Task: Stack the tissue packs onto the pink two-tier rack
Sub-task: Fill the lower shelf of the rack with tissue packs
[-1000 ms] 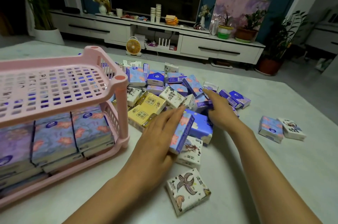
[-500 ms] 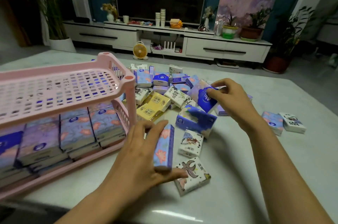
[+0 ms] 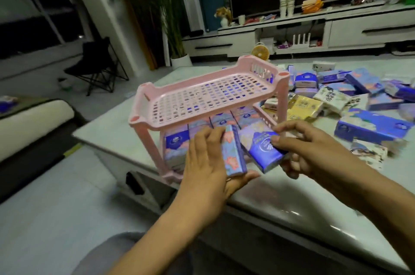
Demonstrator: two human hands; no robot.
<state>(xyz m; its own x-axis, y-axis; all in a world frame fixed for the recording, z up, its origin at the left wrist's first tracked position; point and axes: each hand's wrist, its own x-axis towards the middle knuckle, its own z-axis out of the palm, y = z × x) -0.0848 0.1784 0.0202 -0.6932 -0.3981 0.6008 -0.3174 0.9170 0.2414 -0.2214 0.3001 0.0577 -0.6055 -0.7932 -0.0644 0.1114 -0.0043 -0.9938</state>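
Beyond both hands: pink two-tier rack (image 3: 202, 95), standing near the table (image 3: 116, 124) corner; upper tier bare, lower tier lined with stored packs (image 3: 177, 142). Left hand (image 3: 208, 162): fingers and thumb curled round a floral pack (image 3: 233, 153), held on edge. Right hand (image 3: 314, 151): a blue pack (image 3: 262, 149) pinched, tilted, just beside the floral one. Risk judged: both packs are pointed at one crowded opening, so a jam, a dropped pack, or the rack being nudged toward the table edge could follow. The way is blocked by the stored packs' front row. Left of the hands: folding chair (image 3: 96, 65), well apart. Right of the hands: loose packs (image 3: 370, 127), heaped.
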